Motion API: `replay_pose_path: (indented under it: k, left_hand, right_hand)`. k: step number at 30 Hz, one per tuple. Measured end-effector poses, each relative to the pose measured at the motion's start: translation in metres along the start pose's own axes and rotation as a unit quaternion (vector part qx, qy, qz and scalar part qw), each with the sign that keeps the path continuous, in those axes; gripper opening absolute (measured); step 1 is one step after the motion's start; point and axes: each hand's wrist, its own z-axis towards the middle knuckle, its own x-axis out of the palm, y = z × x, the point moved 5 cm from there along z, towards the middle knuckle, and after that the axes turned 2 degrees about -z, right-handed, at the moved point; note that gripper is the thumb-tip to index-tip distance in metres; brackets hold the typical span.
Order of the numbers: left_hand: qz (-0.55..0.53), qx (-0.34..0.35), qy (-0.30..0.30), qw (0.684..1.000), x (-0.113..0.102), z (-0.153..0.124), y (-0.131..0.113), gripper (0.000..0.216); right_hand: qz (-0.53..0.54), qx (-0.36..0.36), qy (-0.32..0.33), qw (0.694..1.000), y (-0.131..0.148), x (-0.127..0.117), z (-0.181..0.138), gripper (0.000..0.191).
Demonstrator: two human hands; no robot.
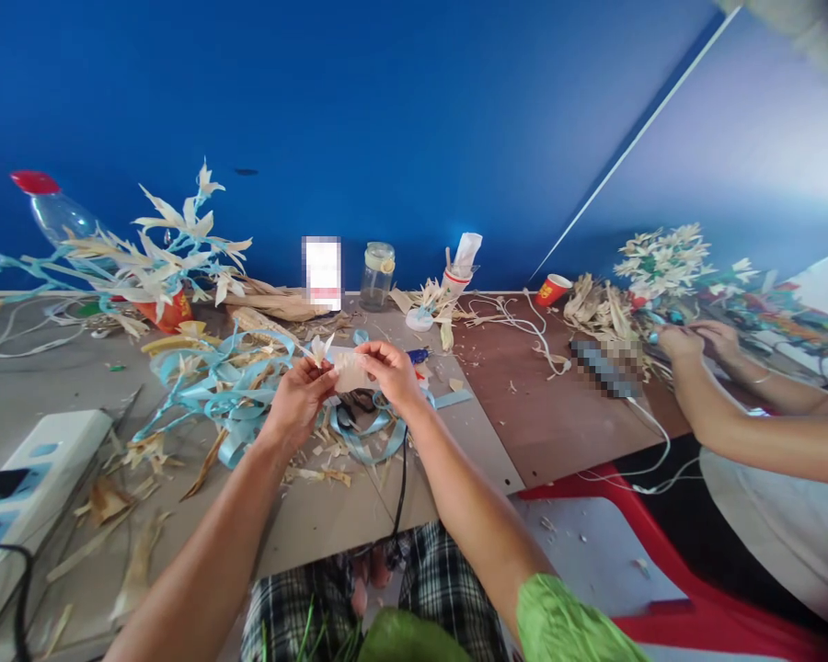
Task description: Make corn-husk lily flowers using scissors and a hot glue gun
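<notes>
My left hand [302,397] and my right hand [389,370] are raised together above the table, both pinched on a pale strip of dried husk [350,369]. A small cream husk flower [319,349] sticks up at the strip's left end, by my left fingertips. Below my hands lie black scissors [356,405] among light blue ribbon loops [229,391] and husk scraps.
Blue branches with cream husk flowers [162,244] stand at the left by a clear bottle with a red cap [50,210]. A glass jar [376,275], a white power strip [20,487] and a red cup [552,289] sit around. Another person's hands [696,342] work at the right.
</notes>
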Motion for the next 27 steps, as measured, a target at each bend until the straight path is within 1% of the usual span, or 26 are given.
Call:
replay_pose_path:
  k: [2,4,7,10,14,15,18,20,22,25,27]
  left_hand:
    - [0.009,0.012,-0.002,1.000,-0.002,0.002,0.000,0.030]
    - [0.010,0.027,-0.009,1.000,-0.004,0.004,-0.002,0.029]
    - [-0.002,0.041,-0.025,0.999,-0.006,0.004,-0.005,0.030]
    - [-0.017,0.045,-0.024,0.999,-0.006,0.003,-0.007,0.030]
    - [-0.031,0.046,-0.007,0.998,-0.007,0.003,-0.007,0.029]
    - [-0.038,0.045,-0.003,0.998,-0.007,0.004,-0.007,0.029]
    - [-0.050,0.038,0.003,0.998,-0.008,0.005,-0.005,0.030]
    - [-0.052,0.033,0.002,0.998,-0.007,0.005,-0.005,0.030]
    - [-0.062,0.033,-0.001,0.998,-0.006,0.004,-0.006,0.031]
    - [-0.086,0.036,-0.006,0.996,-0.005,0.004,-0.009,0.033]
    - [-0.095,0.035,-0.006,0.995,-0.005,0.003,-0.009,0.034]
  right_hand:
    - [0.015,-0.008,-0.020,1.000,0.002,-0.005,0.002,0.023]
    - [0.020,-0.017,-0.056,0.998,0.007,-0.013,0.004,0.023]
    - [0.019,-0.022,-0.118,0.993,0.019,-0.031,0.007,0.020]
    - [-0.001,-0.007,-0.149,0.989,0.027,-0.049,0.006,0.018]
    - [-0.114,0.027,-0.157,0.981,0.028,-0.073,-0.002,0.030]
    - [-0.151,0.027,-0.164,0.974,0.028,-0.080,-0.004,0.030]
    - [-0.267,0.016,-0.181,0.946,0.028,-0.101,-0.011,0.018]
    - [-0.344,0.009,-0.172,0.923,0.028,-0.110,-0.013,0.018]
    - [-0.414,0.016,-0.145,0.899,0.027,-0.113,-0.014,0.020]
    - [-0.497,0.059,-0.084,0.861,0.021,-0.106,-0.014,0.024]
    - [-0.531,0.066,-0.056,0.843,0.018,-0.096,-0.014,0.028]
